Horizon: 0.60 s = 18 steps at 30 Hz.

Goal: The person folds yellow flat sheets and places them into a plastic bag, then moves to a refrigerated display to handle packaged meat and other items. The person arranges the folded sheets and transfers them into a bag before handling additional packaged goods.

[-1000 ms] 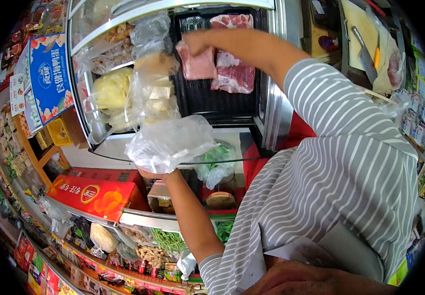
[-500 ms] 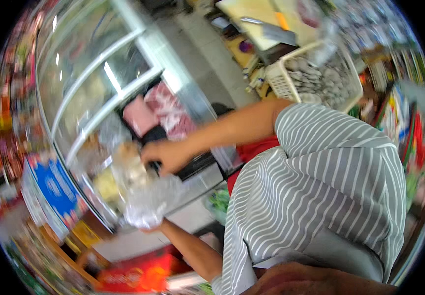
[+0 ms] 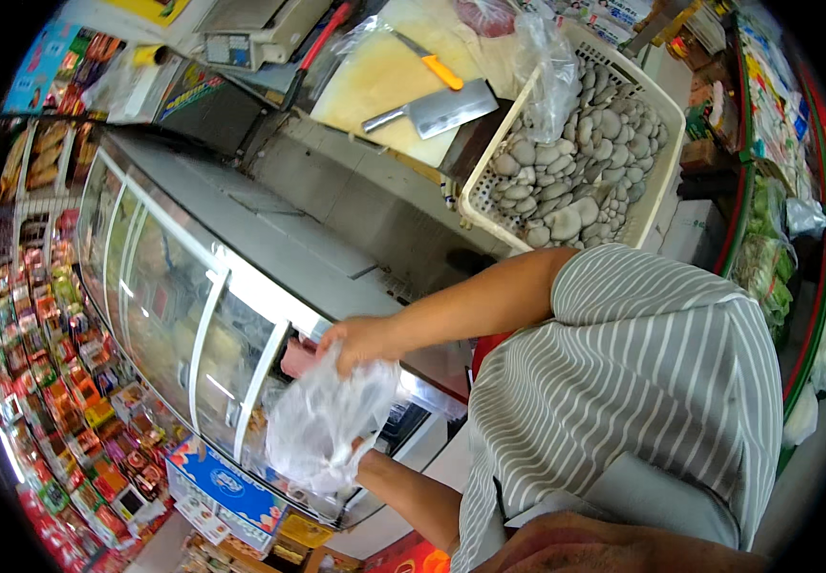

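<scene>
A translucent white plastic bag [image 3: 322, 420] hangs over the near end of a glass display case [image 3: 193, 306]. My right hand [image 3: 363, 344] grips the bag's upper edge, fingers closed and slightly blurred. Lower down, my left hand [image 3: 367, 460] holds the bag from the near side, its fingers mostly hidden by the plastic. What the bag contains, I cannot make out. Just beyond my right hand, a pink slab [image 3: 298, 357] shows inside the case.
Across the aisle, a cleaver [image 3: 451, 109] and an orange-handled knife [image 3: 456, 80] lie on a cutting board [image 3: 360, 81]. Beside it stands a cream basket [image 3: 478, 199] of grey oyster mushrooms [image 3: 575, 158]. A scale [image 3: 250, 38] and a blue box [image 3: 226, 482] flank the case.
My right hand has moved from above the pink goods to the bag's upper edge and closed on it. My view has swung, bringing the cutting board and basket more fully into sight.
</scene>
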### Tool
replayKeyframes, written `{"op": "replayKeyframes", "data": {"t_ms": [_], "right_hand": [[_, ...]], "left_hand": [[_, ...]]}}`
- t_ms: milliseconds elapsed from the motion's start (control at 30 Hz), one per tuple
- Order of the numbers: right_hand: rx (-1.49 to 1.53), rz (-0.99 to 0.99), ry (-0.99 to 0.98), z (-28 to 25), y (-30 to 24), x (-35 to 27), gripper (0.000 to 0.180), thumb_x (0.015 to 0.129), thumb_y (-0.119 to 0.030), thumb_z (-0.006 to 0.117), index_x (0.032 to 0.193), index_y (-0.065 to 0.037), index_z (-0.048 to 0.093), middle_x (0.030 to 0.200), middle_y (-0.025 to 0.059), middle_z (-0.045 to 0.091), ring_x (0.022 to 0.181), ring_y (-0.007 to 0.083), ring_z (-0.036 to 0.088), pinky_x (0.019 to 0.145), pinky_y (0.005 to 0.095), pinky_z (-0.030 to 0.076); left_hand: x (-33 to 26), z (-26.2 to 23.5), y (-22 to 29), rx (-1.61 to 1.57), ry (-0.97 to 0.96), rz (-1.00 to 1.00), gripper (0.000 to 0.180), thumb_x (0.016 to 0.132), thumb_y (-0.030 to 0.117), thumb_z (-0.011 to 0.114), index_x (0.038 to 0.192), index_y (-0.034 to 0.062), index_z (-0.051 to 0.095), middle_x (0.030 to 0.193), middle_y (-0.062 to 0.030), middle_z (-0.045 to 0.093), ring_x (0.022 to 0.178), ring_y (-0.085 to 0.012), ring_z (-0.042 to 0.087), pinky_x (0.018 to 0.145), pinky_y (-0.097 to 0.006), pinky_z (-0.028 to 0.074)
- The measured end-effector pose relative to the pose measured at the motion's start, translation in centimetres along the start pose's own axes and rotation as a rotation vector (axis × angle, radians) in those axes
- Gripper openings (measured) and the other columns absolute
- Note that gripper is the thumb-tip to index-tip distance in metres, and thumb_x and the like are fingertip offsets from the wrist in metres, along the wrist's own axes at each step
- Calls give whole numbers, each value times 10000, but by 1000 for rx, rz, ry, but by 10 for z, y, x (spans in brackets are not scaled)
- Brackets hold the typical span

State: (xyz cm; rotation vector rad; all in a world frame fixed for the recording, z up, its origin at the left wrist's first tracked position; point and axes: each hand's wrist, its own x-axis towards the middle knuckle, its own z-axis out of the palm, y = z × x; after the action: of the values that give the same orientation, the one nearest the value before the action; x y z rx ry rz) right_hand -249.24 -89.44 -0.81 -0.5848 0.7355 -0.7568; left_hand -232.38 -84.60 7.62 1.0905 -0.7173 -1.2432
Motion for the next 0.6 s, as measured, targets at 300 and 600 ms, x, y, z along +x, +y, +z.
{"op": "replayKeyframes", "data": {"t_ms": [300, 600], "right_hand": [[-822, -670, -168, -100, -100, -37, 475, 834, -119, 640, 1299, -45, 575, 1177, 154, 658, 1098, 302, 631, 928, 374, 510], [-1083, -170, 1642, -541, -292, -64, 597, 792, -208, 667, 1340, -26, 513, 1271, 222, 590, 1137, 346, 590, 975, 438, 478]], "left_hand": [[43, 125, -84, 620, -281, 112, 790, 908, 370, 663, 1527, 43, 296, 1546, -204, 327, 1392, -363, 372, 1116, -509, 360], [53, 117, -70, 354, 106, -274, 596, 824, 39, 654, 1391, 25, 470, 1334, -194, 547, 1173, -375, 565, 930, -517, 526]]}}
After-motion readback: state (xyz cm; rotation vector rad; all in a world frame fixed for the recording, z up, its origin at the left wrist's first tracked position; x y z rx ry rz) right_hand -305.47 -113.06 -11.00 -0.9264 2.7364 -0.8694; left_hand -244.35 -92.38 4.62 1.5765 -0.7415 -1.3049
